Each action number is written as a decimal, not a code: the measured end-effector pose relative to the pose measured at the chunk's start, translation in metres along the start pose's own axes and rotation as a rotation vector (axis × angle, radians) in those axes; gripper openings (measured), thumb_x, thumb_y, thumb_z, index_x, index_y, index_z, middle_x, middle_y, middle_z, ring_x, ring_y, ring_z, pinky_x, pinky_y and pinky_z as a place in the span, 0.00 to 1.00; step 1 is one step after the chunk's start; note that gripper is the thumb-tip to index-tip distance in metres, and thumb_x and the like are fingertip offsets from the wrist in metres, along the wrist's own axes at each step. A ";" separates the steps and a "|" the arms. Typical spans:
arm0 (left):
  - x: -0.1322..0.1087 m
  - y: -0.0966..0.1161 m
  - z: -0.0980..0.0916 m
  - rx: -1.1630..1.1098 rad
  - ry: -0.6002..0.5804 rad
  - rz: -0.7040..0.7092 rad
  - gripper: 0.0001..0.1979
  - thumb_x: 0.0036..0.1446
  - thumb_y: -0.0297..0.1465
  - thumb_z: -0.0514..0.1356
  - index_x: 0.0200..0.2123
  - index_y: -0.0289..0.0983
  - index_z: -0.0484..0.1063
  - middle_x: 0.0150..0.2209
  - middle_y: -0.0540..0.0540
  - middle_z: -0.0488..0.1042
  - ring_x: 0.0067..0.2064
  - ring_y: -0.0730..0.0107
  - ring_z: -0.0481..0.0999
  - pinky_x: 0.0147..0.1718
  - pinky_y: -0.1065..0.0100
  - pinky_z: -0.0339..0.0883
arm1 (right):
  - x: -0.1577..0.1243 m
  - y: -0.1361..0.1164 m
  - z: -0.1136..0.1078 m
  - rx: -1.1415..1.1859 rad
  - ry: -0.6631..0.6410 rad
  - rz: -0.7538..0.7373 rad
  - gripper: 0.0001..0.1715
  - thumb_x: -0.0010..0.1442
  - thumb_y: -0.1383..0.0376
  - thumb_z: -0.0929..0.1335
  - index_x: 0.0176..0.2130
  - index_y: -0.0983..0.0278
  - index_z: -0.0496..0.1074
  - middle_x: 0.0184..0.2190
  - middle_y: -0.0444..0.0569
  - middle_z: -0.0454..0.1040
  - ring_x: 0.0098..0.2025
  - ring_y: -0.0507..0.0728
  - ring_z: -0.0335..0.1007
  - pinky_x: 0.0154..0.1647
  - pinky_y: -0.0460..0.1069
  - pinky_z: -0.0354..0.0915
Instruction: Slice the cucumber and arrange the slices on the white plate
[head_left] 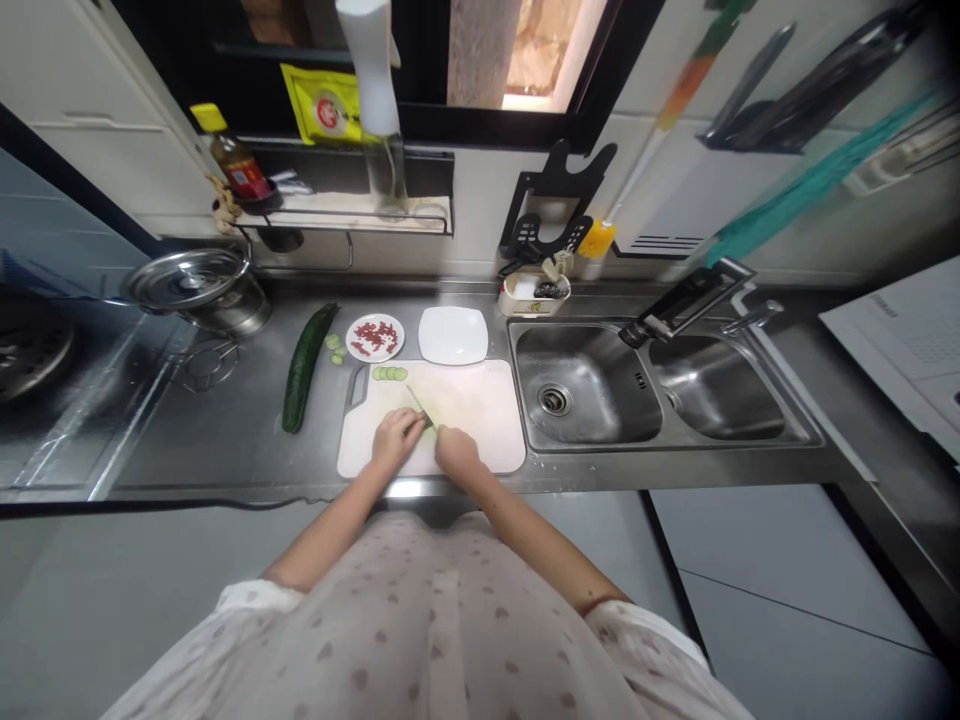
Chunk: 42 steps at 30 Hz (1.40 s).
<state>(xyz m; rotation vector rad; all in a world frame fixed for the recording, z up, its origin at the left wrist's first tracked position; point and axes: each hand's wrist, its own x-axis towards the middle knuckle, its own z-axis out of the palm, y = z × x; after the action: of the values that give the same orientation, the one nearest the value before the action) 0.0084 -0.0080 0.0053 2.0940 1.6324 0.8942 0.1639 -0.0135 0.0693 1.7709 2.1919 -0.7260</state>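
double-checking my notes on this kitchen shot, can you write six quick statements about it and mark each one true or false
1. The right hand holds a knife. True.
2. The left hand is in the sink. False: it is over the cutting board, holding a dark green piece.
3. A row of pale green slices lies on the cutting board. True.
4. The long cucumber lies on the cutting board. False: it lies on the steel counter, left of the board.
5. Red chopped pieces lie on the small round plate. True.
6. The yellow-capped bottle lies on the steel counter. False: it stands on the shelf.
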 end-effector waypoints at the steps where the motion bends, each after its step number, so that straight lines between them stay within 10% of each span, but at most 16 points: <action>1: 0.000 0.000 0.000 -0.001 0.000 0.002 0.10 0.63 0.36 0.55 0.38 0.41 0.75 0.38 0.46 0.77 0.42 0.64 0.73 0.43 0.63 0.67 | 0.004 -0.002 -0.002 0.011 0.003 -0.003 0.16 0.64 0.71 0.57 0.47 0.66 0.69 0.40 0.57 0.76 0.47 0.57 0.73 0.44 0.48 0.65; 22: 0.001 0.001 0.000 -0.020 0.004 -0.015 0.09 0.62 0.36 0.56 0.37 0.41 0.75 0.38 0.45 0.76 0.41 0.64 0.73 0.43 0.63 0.67 | -0.041 0.021 0.017 -0.035 -0.011 0.047 0.17 0.62 0.74 0.57 0.46 0.67 0.69 0.39 0.59 0.76 0.44 0.59 0.74 0.40 0.49 0.65; 42: 0.008 0.001 -0.006 -0.021 -0.024 -0.044 0.10 0.62 0.36 0.55 0.36 0.39 0.76 0.39 0.46 0.78 0.42 0.64 0.73 0.44 0.62 0.65 | 0.004 -0.006 -0.013 0.081 -0.020 0.031 0.17 0.63 0.72 0.58 0.48 0.67 0.70 0.43 0.57 0.76 0.47 0.57 0.73 0.43 0.47 0.64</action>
<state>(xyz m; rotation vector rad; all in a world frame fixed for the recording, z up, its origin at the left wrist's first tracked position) 0.0065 -0.0013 0.0120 2.0393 1.6435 0.8651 0.1584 -0.0044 0.0797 1.8235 2.1459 -0.8335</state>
